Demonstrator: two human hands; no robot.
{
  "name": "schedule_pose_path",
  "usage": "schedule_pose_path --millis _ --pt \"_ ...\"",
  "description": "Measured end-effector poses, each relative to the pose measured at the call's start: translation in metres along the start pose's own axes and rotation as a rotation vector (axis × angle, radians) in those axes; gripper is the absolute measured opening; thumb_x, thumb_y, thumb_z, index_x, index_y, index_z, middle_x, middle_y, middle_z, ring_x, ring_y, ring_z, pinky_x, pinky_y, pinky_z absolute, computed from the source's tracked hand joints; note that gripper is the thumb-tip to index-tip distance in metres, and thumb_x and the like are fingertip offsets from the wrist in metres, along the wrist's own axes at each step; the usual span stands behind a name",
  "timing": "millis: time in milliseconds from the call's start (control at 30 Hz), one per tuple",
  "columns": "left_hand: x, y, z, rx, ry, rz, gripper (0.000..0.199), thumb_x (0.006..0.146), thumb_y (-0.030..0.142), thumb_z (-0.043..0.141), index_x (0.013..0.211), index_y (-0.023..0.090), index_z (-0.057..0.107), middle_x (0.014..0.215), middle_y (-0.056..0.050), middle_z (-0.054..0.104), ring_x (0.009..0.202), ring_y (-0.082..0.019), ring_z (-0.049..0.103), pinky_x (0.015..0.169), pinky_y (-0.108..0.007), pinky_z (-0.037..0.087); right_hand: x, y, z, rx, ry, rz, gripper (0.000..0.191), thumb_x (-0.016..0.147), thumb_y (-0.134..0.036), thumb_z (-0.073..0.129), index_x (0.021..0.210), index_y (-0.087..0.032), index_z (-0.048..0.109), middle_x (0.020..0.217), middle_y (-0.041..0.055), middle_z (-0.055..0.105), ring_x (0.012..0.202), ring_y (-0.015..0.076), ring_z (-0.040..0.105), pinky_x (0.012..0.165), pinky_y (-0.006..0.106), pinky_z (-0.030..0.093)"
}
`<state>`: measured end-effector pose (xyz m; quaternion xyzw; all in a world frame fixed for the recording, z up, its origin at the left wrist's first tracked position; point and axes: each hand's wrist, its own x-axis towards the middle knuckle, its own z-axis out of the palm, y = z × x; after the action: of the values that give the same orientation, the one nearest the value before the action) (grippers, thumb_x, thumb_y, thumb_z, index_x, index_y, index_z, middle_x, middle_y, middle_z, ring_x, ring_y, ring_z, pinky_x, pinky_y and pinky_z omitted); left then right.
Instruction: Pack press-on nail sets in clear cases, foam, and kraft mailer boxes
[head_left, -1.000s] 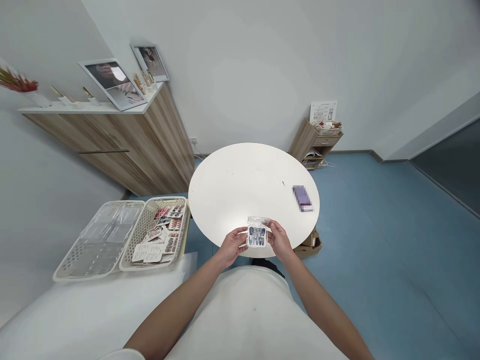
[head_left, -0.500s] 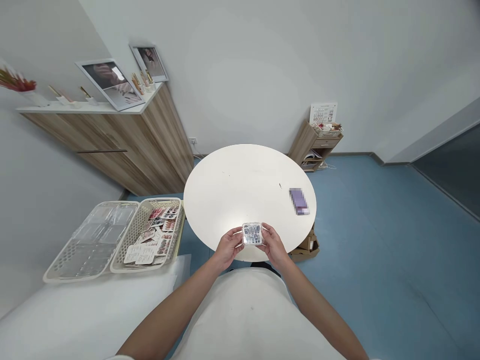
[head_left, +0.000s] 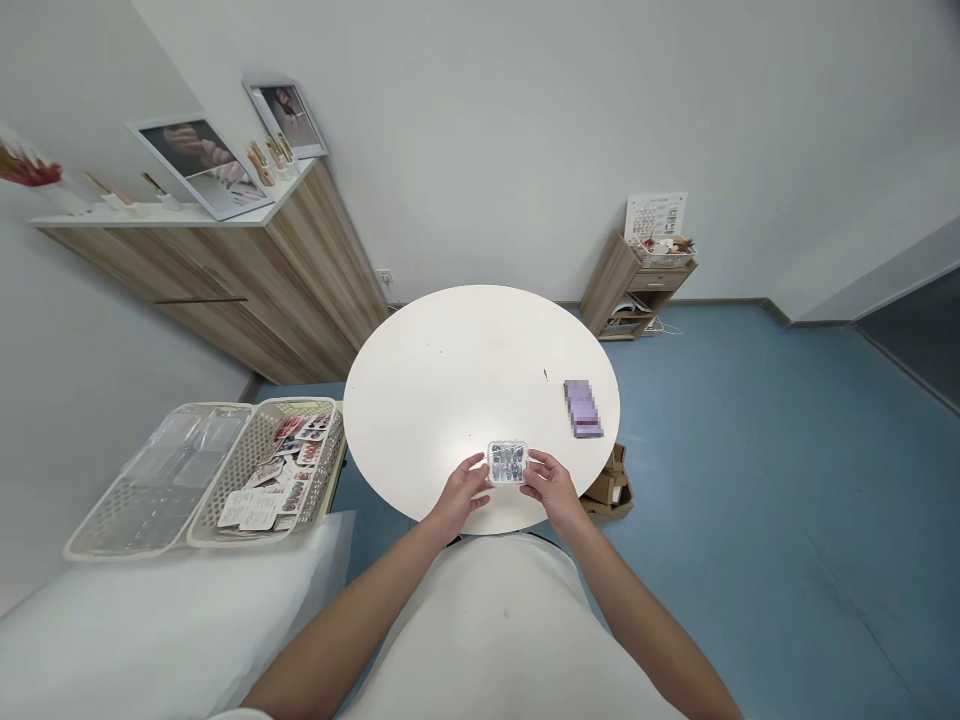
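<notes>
Between my hands, over the near part of the white oval table, is a small clear plastic case of press-on nails [head_left: 508, 463]. Rows of dark, shiny nails show through it. My left hand [head_left: 460, 494] pinches its left edge with the fingertips, and my right hand [head_left: 553, 488] grips the right edge between thumb and fingers. The case looks roughly level, its top facing me. Whether it touches the tabletop [head_left: 450, 380] I cannot tell.
At the right of the table lies a blurred purple object [head_left: 583, 408]. To the left, one white basket [head_left: 262, 410] holds nail cards and another [head_left: 161, 548] holds clear plastic cases. Cardboard boxes [head_left: 611, 490] sit below the table's right side; a wooden cabinet [head_left: 330, 270] stands behind left.
The case has tilted a little, and its nails show more clearly with less glare. My view has shifted slightly, so table and baskets appear further left. Both hands stay at the case.
</notes>
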<state>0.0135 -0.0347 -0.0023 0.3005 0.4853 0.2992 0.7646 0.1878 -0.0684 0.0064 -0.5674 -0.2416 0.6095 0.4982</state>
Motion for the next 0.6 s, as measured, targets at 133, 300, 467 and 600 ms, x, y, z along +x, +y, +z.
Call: schedule_pose_path --millis 133,300,467,600 --pt "0.004 0.001 0.017 0.203 -0.109 -0.046 0.045 0.069 0.053 0.056 0.098 0.019 0.059 0.1 -0.01 0.062 0.092 -0.021 0.059 0.08 -0.033 0.038 0.005 -0.004 -0.013 0.01 -0.002 -0.027 0.047 0.061 -0.034 0.068 0.103 -0.021 0.052 0.094 0.0051 0.061 0.079 0.0158 0.059 0.07 0.032 0.05" --pt "0.015 0.004 0.034 0.252 -0.031 0.067 0.042 0.068 0.047 0.06 0.098 0.018 0.059 0.094 -0.009 0.065 0.086 -0.02 0.062 0.079 -0.031 0.04 0.012 -0.005 -0.025 0.021 0.004 -0.039 0.048 0.06 -0.036 0.068 0.103 -0.022 0.052 0.094 0.0044 0.061 0.077 0.0154 0.06 0.069 0.032 0.05" --pt "0.022 0.004 0.041 0.264 -0.012 0.136 0.041 0.066 0.044 0.064 0.094 0.015 0.06 0.078 -0.007 0.068 0.074 -0.02 0.064 0.077 -0.032 0.042 0.02 -0.006 -0.031 0.012 0.001 -0.04 0.05 0.059 -0.037 0.069 0.103 -0.022 0.051 0.093 0.0047 0.06 0.076 0.016 0.06 0.066 0.032 0.05" --pt "0.026 0.0 0.043 0.326 0.046 0.147 0.04 0.066 0.045 0.064 0.092 0.015 0.06 0.07 -0.005 0.067 0.069 -0.021 0.065 0.077 -0.033 0.041 0.028 -0.005 -0.034 -0.028 0.008 -0.046 0.048 0.059 -0.037 0.068 0.101 -0.021 0.051 0.092 0.0044 0.06 0.074 0.016 0.06 0.064 0.032 0.05"
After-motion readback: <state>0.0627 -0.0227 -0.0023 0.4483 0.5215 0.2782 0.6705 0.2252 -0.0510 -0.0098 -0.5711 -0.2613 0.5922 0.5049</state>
